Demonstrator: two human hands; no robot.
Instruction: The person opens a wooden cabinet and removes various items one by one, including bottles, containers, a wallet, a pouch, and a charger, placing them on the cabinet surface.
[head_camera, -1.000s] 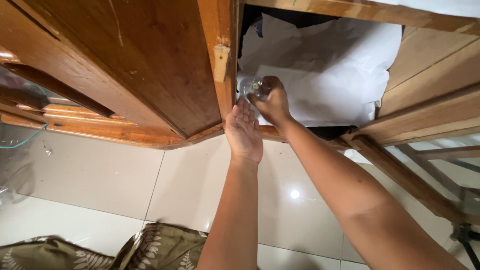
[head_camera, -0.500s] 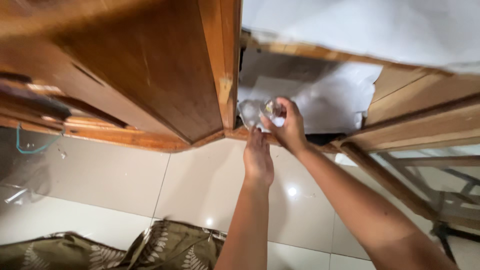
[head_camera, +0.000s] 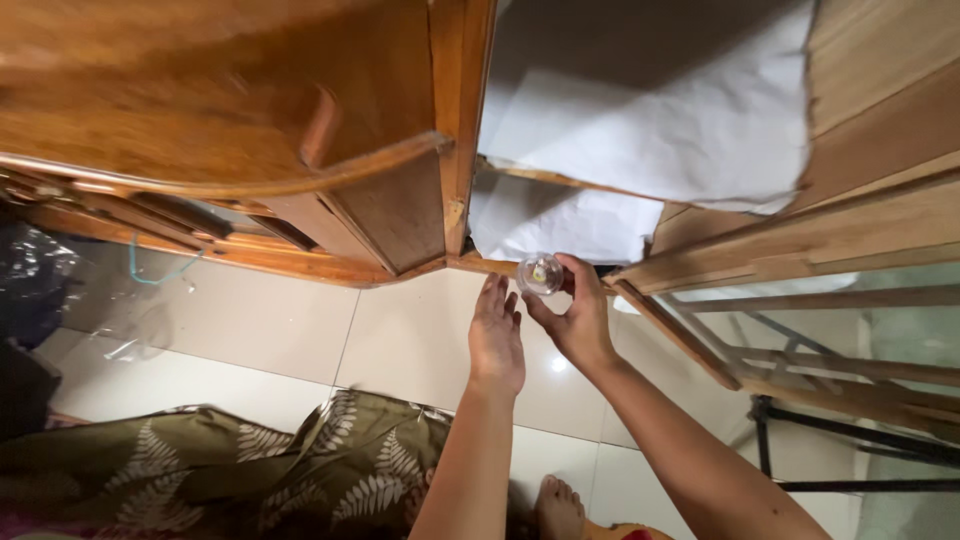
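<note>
My right hand (head_camera: 578, 318) grips a small clear glass (head_camera: 541, 273), held just in front of the lower shelf of an open wooden cabinet (head_camera: 460, 130). My left hand (head_camera: 496, 335) is flat with fingers together, right beside the glass and just below it, touching nothing I can make out. White paper (head_camera: 660, 120) lines the upper shelf, and more white paper (head_camera: 560, 222) lines the lower shelf behind the glass.
The cabinet's wooden door (head_camera: 230, 110) stands open to the left. Another wooden door with a glass pane (head_camera: 800, 300) is open on the right. Below lies a glossy white tiled floor (head_camera: 300, 330). A green leaf-patterned cloth (head_camera: 250, 470) and a bare foot (head_camera: 560, 505) show at the bottom.
My right hand has drawn the glass back out of the lower shelf toward me. My left hand has followed it down. The view has tilted up, showing the upper shelf.
</note>
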